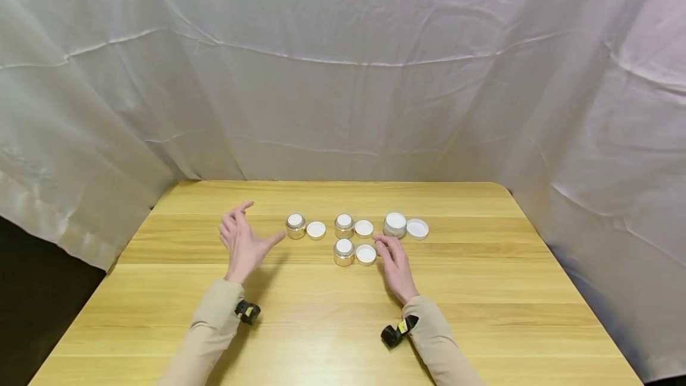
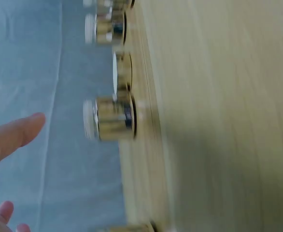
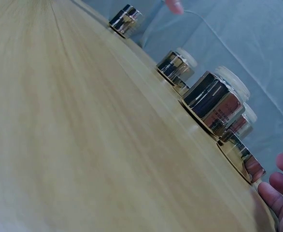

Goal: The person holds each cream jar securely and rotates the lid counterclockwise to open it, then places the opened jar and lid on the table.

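My left hand (image 1: 243, 246) is held above the table with thumb and fingers spread wide, holding nothing. To its right stands a gold cosmetic jar (image 1: 296, 227) with a white top, its lid (image 1: 316, 230) lying beside it. My right hand (image 1: 395, 267), fingers slightly bent and empty, is beside the lid (image 1: 366, 255) of the front gold jar (image 1: 344, 253); whether they touch I cannot tell. Behind are another gold jar (image 1: 344, 226) and its lid (image 1: 364, 229). A shiny cylindrical thing (image 3: 125, 21) near my left hand is hidden in the head view.
A wider pale jar (image 1: 395, 224) stands at the right of the row, its white lid (image 1: 417, 229) beside it. The wooden table (image 1: 321, 326) ends at a grey curtain (image 1: 343, 106) behind and at the sides. Each wrist wears a small black camera (image 1: 395, 333).
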Demonstrator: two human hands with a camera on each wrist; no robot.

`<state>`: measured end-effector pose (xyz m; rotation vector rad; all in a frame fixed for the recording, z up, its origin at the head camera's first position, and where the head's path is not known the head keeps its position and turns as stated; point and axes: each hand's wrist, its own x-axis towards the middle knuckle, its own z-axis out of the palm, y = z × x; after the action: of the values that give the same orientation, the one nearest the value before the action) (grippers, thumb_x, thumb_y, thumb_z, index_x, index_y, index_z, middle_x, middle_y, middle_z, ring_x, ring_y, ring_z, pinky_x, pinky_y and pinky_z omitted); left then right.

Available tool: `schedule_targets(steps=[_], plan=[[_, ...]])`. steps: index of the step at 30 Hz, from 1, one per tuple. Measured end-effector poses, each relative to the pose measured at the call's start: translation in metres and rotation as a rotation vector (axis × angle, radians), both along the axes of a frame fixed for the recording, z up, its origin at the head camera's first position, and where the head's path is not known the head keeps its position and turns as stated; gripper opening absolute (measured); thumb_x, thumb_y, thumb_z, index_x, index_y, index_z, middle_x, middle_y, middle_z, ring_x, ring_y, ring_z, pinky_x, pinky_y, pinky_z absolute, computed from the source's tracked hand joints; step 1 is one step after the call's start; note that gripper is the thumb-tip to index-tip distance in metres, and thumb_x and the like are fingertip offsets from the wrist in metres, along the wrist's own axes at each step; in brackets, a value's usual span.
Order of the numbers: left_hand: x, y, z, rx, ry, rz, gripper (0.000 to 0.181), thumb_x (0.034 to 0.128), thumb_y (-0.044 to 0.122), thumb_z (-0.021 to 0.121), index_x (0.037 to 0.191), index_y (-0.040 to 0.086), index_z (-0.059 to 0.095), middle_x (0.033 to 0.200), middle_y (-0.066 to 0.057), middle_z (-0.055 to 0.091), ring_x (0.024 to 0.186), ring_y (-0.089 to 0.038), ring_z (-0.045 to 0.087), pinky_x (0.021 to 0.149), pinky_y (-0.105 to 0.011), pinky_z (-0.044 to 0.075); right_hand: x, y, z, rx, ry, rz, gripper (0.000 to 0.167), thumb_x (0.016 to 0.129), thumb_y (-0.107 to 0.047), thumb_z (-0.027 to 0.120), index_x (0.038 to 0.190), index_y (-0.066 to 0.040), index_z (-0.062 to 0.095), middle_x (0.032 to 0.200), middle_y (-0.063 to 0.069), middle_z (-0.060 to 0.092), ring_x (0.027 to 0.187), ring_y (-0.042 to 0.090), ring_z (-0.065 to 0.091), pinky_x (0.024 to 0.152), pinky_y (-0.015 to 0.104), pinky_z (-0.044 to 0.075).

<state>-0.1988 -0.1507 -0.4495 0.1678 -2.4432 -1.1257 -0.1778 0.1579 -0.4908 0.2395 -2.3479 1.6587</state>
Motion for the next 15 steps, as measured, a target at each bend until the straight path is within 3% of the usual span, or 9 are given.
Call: schedule_targets(steps=[6,15], plan=[[-0.003,-0.021,-0.006,0.103,-0.108,0.092,0.104,0.0668,0.025,0.094,0.148,0.008,0.031,0.144,-0.031,0.025,0.13,-0.048,0.024,0.114,-0.061,0.022,0.009,-0.002,0.018,0.022,-0.015,0.013,0.028,0.104,-0.006,0.049,0.122,0.011,0.061,0.121,0.029,0.062,0.109,0.018,0.057,0.097,0.021,0.05],[0.0,-0.04,-0.016,0.345,-0.306,0.031,0.115,0.0743,0.022,0.089,0.158,0.013,0.011,0.157,-0.03,0.009,0.144,-0.048,0.013,0.122,-0.066,0.019,0.01,-0.002,0.018,0.007,-0.017,0.016,0.028,0.104,-0.006,0.049,0.123,0.011,0.061,0.122,0.029,0.061,0.109,0.019,0.057,0.097,0.021,0.05]])
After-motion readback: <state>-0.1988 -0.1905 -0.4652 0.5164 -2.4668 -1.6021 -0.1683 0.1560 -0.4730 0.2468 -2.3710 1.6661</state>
